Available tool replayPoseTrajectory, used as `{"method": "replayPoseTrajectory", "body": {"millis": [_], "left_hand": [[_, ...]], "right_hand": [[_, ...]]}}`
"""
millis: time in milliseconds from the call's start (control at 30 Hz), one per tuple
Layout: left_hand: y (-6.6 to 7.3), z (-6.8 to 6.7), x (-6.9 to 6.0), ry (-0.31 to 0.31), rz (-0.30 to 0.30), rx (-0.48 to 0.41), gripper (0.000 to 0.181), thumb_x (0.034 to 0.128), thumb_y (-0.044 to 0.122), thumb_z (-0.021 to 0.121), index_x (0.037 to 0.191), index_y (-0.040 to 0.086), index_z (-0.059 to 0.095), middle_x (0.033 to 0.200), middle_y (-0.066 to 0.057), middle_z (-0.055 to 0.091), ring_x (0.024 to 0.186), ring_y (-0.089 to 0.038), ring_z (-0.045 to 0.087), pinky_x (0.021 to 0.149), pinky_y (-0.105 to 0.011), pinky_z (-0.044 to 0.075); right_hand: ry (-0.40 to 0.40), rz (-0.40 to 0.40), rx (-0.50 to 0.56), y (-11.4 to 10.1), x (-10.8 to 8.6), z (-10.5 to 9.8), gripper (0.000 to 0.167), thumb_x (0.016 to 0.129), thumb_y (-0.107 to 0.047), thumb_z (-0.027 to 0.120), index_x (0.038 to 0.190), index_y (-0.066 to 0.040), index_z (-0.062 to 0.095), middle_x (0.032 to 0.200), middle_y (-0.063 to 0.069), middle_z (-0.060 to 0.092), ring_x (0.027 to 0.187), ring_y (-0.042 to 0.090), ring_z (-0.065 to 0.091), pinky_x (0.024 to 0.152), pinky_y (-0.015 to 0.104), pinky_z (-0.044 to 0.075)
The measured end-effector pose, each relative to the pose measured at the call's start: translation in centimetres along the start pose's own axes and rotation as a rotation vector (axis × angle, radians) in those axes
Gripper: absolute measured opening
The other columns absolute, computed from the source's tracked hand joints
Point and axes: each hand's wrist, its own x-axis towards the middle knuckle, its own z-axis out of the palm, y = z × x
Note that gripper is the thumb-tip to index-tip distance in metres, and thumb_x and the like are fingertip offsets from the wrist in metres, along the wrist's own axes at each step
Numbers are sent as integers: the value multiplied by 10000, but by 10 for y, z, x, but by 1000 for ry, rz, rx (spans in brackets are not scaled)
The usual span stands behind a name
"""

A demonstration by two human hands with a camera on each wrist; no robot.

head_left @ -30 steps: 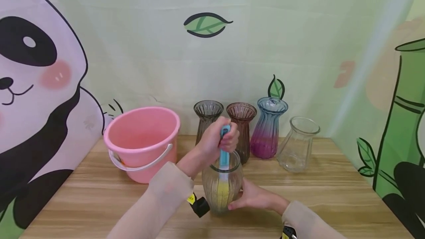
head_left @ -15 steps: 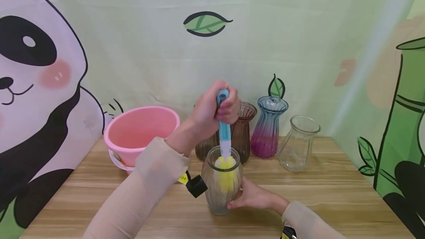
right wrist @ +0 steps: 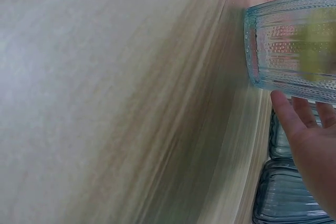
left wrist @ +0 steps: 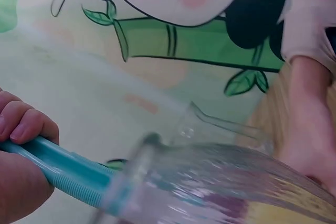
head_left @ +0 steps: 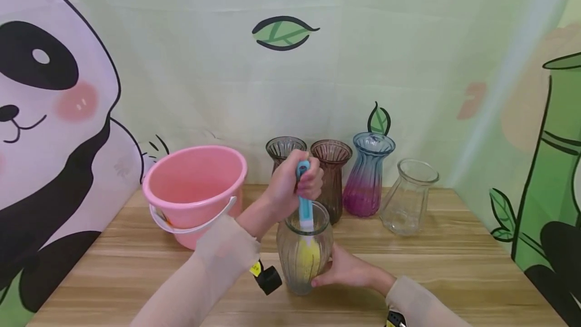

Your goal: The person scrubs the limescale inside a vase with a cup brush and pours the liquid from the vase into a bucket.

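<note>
My left hand grips the light-blue handle of a bottle brush in a fist. Its yellow sponge head is inside a ribbed clear glass vase that stands on the table. At the vase's lower right side, my right hand holds it, thumb across the front and fingers partly hidden behind the glass. In the left wrist view the blue handle enters the vase's mouth. The right wrist view shows fingers against the vase near its base.
A pink bucket with a white handle stands on the left of the wooden table. Behind the vase are a grey vase, a brown vase, a blue-to-purple vase and a clear flared one. A printed cloth hangs behind.
My left hand lifted the brush until its yellow head rose to the vase's mouth, then pushed it down again inside. The right hand and the vase stayed in place.
</note>
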Motion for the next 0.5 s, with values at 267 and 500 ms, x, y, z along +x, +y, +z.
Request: {"method": "replayPoseTrajectory", "body": {"millis": [267,500], "left_hand": [[-25,-11,-6,-6,-5,96,412,915,195,200,513,126,259,451,63,251,398,-72,210,419,-242,159],[-25,-13,-6,-12,15,74,421,922,214,197,513,143,270,452,74,255,399,-77,203,417,-250,139]], "right_hand": [[-66,38,-41,-5,-3,-3,776,745,-165,745,1340,-5,273,1313,149,435,1195,268,451,968,321,394],[-90,17,2,-8,-3,-8,685,728,-94,744,1284,21,360,1235,152,520,1117,202,517,919,241,428]]}}
